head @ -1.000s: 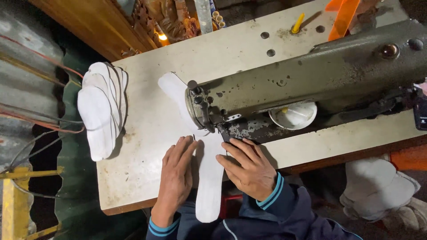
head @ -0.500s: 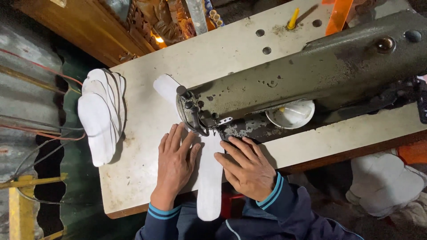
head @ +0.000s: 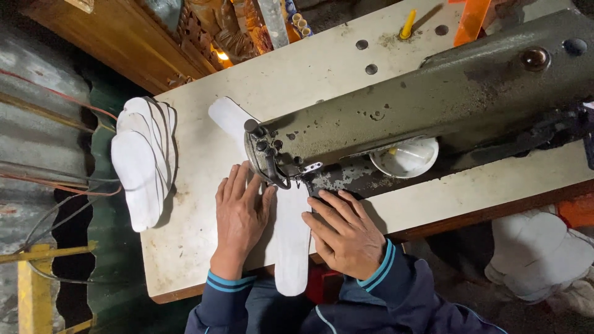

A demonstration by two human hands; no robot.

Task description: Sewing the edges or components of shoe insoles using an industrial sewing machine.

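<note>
We saw the tabletop [head: 322, 80] carrying a sewing machine [head: 421, 105]. A stack of insoles [head: 142, 161] lay far left. Under the needle ran a white insole [head: 291, 241], both our hands, left [head: 238, 216] and right [head: 346, 232], pressed flat and open on it.

Matt white fabric insole [head: 291, 241], worn dull-metal sewing machine [head: 433, 105], stained wooden table [head: 185, 247].

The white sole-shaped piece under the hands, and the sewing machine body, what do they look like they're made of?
The white insole piece looks like thin foam or felt-like fabric: matte, flat and overhanging the table edge. The sewing machine looks like cast metal with dull olive-grey paint, worn and stained in patches.
</note>
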